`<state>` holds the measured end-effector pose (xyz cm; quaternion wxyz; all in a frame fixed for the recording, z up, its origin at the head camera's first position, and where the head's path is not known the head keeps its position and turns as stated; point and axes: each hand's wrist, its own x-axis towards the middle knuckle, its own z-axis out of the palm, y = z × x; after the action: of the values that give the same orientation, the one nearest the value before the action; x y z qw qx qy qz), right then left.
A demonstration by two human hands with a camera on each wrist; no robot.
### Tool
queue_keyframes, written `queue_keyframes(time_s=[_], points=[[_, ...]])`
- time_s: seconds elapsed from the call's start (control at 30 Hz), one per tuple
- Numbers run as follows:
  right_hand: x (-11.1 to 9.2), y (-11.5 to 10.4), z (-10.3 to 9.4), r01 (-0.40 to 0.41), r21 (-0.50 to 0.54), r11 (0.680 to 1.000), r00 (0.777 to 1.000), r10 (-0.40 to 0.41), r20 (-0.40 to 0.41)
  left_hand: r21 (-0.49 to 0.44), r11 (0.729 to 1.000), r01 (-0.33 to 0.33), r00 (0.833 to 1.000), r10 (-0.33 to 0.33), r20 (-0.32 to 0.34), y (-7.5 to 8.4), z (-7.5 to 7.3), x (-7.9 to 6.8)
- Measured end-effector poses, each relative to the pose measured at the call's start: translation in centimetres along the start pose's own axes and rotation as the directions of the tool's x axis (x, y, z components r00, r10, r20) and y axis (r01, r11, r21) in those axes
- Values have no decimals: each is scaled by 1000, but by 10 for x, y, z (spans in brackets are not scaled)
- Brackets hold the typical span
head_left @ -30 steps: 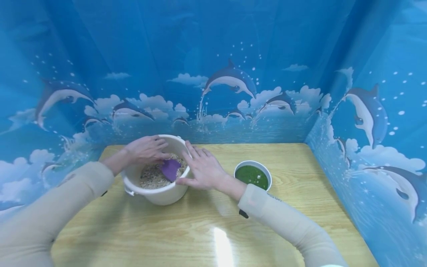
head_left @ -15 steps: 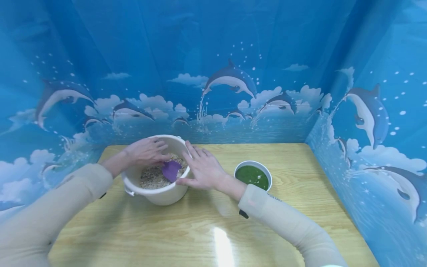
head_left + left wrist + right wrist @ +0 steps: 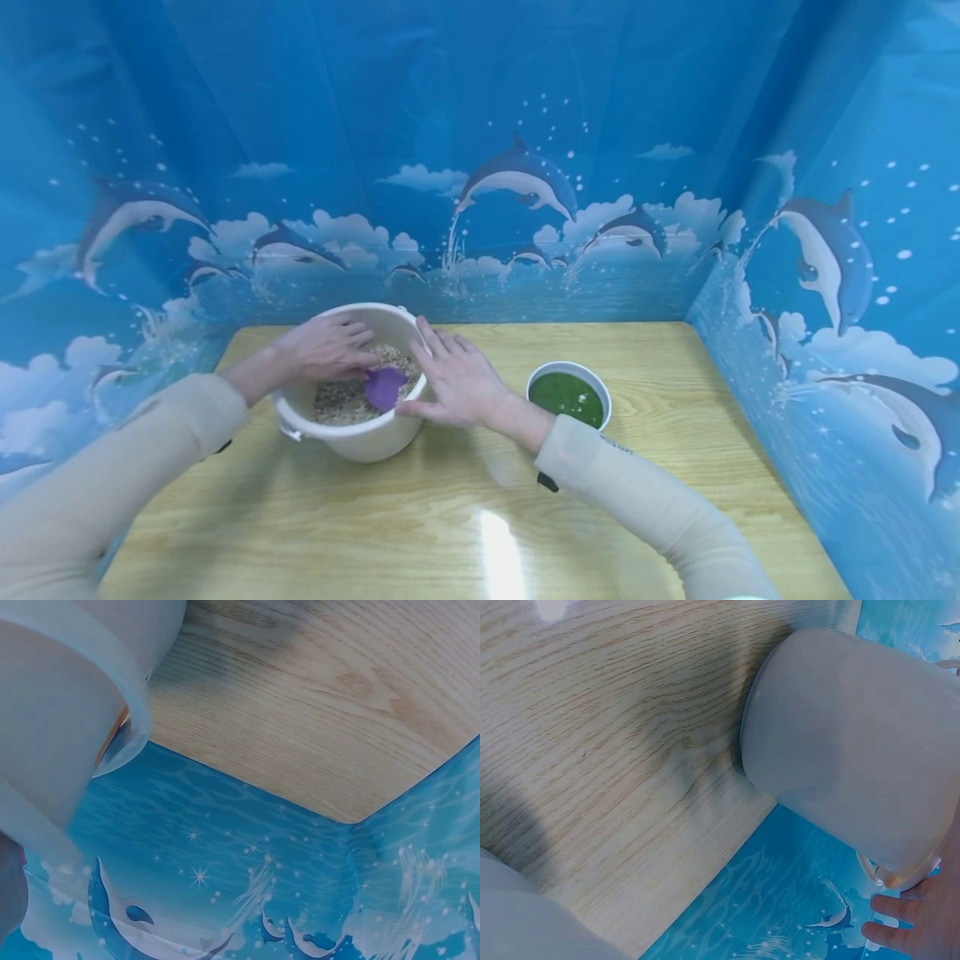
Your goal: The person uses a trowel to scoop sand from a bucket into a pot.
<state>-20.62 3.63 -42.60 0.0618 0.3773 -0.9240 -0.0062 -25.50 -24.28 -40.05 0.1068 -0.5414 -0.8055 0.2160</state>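
A white bucket (image 3: 375, 446) stands left of the middle of the table, with a loose mix of grain-like bits (image 3: 345, 404) inside. My left hand (image 3: 330, 346) reaches over the left side of its rim and pinches a purple scoop (image 3: 386, 389), whose blade lies on the mix; the scoop's grip is hidden by the fingers. On the right side, my right hand (image 3: 459, 379) rests against the bucket's rim with fingers spread straight. In the right wrist view these fingers (image 3: 892, 907) show beside the bucket's handle mount.
A white bowl (image 3: 607, 397) holding green stuff with a few pale bits stands right of the bucket, partly behind my right wrist. Blue dolphin-print sheets (image 3: 480, 100) rise along the back and sides of the wooden table (image 3: 375, 533).
My left hand has shifted slightly left and lower at the bucket's mouth, and the purple scoop has turned a little on the mix. My right hand and the bowl keep their places.
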Motion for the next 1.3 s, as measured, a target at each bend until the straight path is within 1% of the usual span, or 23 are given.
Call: queue_keyframes(time_s=[0.17,0.3,0.4,0.6,0.87,1.3], points=[[0,0,0,-3,3,1000,1000,3,-3,-28,999,16,1000,-17,-19,1,2,-3],[0,0,1,0,3,1000,1000,0,-4,-48,998,33,999,-33,-5,0,1,-6],[0,0,1,1,5,1000,1000,-1,-5,-52,997,48,999,-48,2,0,-2,-8],[-1,0,0,-6,17,1000,1000,6,-2,-61,996,72,997,-74,-27,-2,-9,-12],[-1,-1,-1,-10,29,1000,1000,10,3,-34,996,87,995,-89,-40,-4,-13,-19],[-1,0,-1,-18,23,1000,999,18,30,-23,990,142,989,-143,-45,-5,-21,-32]])
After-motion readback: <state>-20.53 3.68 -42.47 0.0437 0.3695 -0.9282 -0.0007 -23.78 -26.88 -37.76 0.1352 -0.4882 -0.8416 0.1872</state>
